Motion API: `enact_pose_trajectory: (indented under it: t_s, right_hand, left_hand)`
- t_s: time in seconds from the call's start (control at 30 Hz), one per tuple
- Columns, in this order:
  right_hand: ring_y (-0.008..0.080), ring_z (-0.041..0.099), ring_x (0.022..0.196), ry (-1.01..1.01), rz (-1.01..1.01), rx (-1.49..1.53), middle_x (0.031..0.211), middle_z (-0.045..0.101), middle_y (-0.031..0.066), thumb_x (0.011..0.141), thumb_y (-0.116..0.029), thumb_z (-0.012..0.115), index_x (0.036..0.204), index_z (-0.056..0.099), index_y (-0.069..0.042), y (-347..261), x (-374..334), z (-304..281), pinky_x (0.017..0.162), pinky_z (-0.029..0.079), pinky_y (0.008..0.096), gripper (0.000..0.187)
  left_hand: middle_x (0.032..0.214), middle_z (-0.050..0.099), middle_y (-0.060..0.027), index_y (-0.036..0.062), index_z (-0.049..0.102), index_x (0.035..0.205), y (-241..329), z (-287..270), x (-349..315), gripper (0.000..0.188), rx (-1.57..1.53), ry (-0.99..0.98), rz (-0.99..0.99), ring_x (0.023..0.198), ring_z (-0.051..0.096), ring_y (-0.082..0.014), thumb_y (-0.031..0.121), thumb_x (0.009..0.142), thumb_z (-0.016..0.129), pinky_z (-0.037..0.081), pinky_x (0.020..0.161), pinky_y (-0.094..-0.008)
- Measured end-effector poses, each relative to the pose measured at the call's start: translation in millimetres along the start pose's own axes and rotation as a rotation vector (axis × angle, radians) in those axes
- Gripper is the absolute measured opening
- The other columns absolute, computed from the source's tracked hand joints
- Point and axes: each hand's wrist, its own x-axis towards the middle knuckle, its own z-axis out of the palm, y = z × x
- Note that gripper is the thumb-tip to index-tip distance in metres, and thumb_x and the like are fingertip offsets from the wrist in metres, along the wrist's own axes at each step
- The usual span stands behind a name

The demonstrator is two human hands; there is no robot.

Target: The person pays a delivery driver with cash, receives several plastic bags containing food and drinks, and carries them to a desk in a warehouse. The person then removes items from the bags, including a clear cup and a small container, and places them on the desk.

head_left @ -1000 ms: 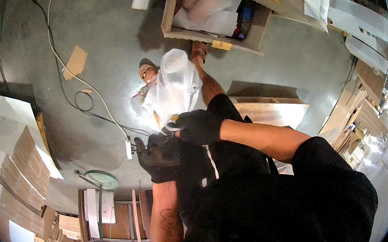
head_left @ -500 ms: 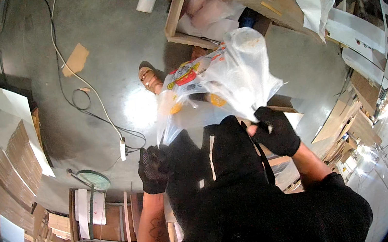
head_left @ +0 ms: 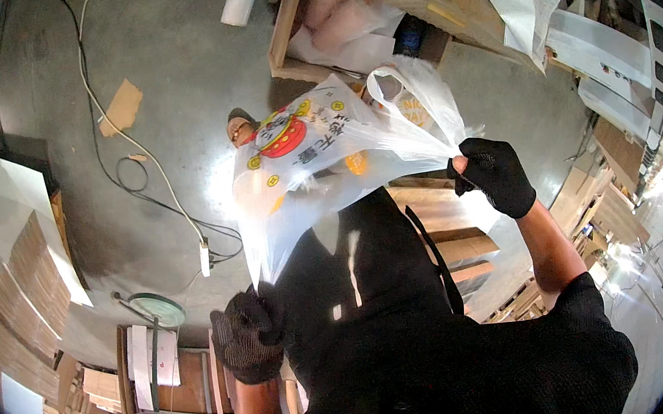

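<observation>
Head view: the bag [head_left: 313, 163], thin pale plastic with red and yellow print, is on the near side of the box [head_left: 285, 30], stretched between the person's gloved hands. The left hand [head_left: 247, 339] is well apart from the box, nearer the person and to its left. Its fingers curl into a fist with no gap showing, and a drawn-out corner of the bag runs into it; the exact contact is hidden. The right hand [head_left: 499, 176] is nearer the person than the box and to its right, thumb pressed to fingers on a gathered twist of plastic. A loop [head_left: 436, 101] of the bag hangs slack near the box's near side.

Tearing looks the main risk: the pull gathers at two narrow points, so a harder tug apart could split the film there. Either corner could also slide out if a fist loosens, since the plastic looks slick. If the bag swings away from the person, the loop could catch on the box's edge. Whether anything lies inside is hard to tell; loose contents could drop near the foot [head_left: 239, 129], left of the box, if the film gave way.
</observation>
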Motion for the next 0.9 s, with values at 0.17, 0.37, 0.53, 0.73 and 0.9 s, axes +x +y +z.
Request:
enact_pose_trajectory:
  t_s: [0.17,0.37,0.53,0.73,0.9]
  right_hand:
    - [0.0135,0.062,0.064,0.009,0.031,0.356,0.075,0.066,0.0069,0.092,-0.03,0.064,0.089,0.067,0.003,9.6,9.5,6.7,0.058,0.048,0.027,0.033]
    - [0.0168,0.063,0.067,-0.049,0.005,0.419,0.081,0.068,0.0122,0.096,-0.03,0.058,0.094,0.066,0.006,25.1,10.8,5.0,0.06,0.047,0.0275,0.037]
    - [0.0144,0.061,0.065,0.222,0.012,0.597,0.076,0.066,0.0107,0.097,-0.038,0.054,0.092,0.063,0.004,38.5,-0.1,-4.5,0.06,0.046,0.0265,0.043]
    - [0.0136,0.048,0.055,0.349,-0.025,0.846,0.065,0.052,0.0038,0.097,-0.033,0.055,0.083,0.058,-0.002,59.1,-34.3,-17.3,0.054,0.039,0.0271,0.034]
    - [0.0132,0.047,0.056,0.476,0.05,0.775,0.062,0.05,0.0032,0.097,-0.035,0.053,0.075,0.055,-0.003,77.5,-70.9,-38.1,0.055,0.038,0.0274,0.039]
  left_hand:
    - [0.064,0.053,-0.0092,0.0089,0.057,0.072,19.0,-41.1,11.6,0.023,0.179,0.014,0.016,0.05,0.049,-0.0269,0.026,0.088,0.062,0.041,0.051,-0.0415]
    - [0.063,0.051,-0.0069,0.0075,0.061,0.075,21.8,-50.6,6.1,0.019,0.427,0.012,0.012,0.057,0.054,-0.0258,0.022,0.088,0.059,0.047,0.06,-0.0435]
    - [0.08,0.056,-0.0105,0.0046,0.062,0.095,16.4,-58.0,3.3,0.026,0.338,-0.163,0.075,0.064,0.055,-0.0248,0.029,0.09,0.055,0.047,0.061,-0.0414]
    - [0.118,0.049,-0.026,0.0009,0.054,0.113,25.7,-62.2,-2.9,0.055,-0.723,-0.327,-0.404,0.059,0.049,-0.0182,0.052,0.096,0.041,0.042,0.052,-0.0329]
    - [0.111,0.048,-0.0257,-0.002,0.051,0.095,79.3,-120.8,17.3,0.06,-2.185,-0.147,-0.467,0.05,0.044,-0.0161,0.056,0.096,0.037,0.039,0.044,-0.0304]
